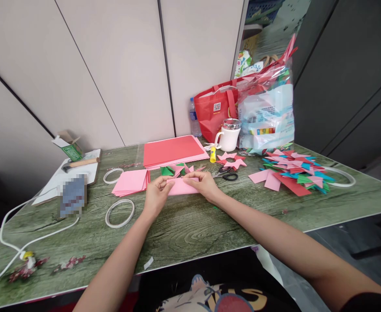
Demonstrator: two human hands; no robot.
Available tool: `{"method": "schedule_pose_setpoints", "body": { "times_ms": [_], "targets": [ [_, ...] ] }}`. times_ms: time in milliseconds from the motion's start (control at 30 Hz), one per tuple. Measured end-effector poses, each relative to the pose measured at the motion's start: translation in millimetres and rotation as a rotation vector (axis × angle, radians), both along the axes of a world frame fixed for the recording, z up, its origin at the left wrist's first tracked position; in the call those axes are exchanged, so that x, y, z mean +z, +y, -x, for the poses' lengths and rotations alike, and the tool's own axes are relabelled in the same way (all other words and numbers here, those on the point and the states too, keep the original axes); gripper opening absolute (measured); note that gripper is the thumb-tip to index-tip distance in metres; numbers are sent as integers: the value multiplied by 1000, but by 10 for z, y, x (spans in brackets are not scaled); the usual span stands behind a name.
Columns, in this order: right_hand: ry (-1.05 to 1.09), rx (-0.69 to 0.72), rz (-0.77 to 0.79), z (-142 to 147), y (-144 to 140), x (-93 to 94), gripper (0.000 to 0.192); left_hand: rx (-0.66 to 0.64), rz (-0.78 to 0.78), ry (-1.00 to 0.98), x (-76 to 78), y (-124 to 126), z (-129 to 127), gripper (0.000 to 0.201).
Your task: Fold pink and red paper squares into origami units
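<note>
A pink sheet of paper (pixel 183 187) is stretched between my two hands just over the table. My left hand (pixel 157 190) pinches its left end, and my right hand (pixel 205 184) pinches the right end. The paper looks folded along its upper edge. Right behind it lie folded green and pink paper pieces (pixel 172 170), partly hidden by my fingers. To the left of my left hand sits a stack of pink paper squares (pixel 131 181). Black-handled scissors (pixel 229 176) lie to the right of my right hand.
Red and pink sheets (pixel 172 151) lie at the back, near a glue stick (pixel 213 154), a paper star ring (pixel 231 160) and a white mug (pixel 229 135). A pile of folded paper (pixel 296 169) lies at right. Tape rolls (pixel 120 213), a hammer (pixel 81 162) and a white cable (pixel 47 234) are left.
</note>
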State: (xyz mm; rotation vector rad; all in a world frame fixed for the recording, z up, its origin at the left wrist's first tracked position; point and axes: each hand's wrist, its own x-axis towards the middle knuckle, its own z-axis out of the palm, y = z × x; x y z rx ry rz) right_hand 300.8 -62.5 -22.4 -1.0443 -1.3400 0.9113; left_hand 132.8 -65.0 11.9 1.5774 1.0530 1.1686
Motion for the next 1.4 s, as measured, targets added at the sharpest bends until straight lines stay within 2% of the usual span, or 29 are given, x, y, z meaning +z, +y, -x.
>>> {"method": "schedule_pose_setpoints", "body": {
  "times_ms": [533, 733, 900, 1200, 1400],
  "targets": [
    [9, -7, 5, 0, -6, 6, 24, 13, -5, 10, -10, 13, 5, 30],
    [28, 15, -33, -7, -10, 7, 22, -99, 162, -163, -36, 28, -1, 36],
    [24, 23, -46, -3, -20, 21, 22, -137, 261, -145, -45, -9, -35, 43],
    [52, -28, -40, 31, -29, 38, 23, -159, 288, -176, -67, -2, -41, 45],
    [67, 8, -22, -11, -9, 54, 23, -192, 204, -98, -47, 9, -19, 52]
  ]
}}
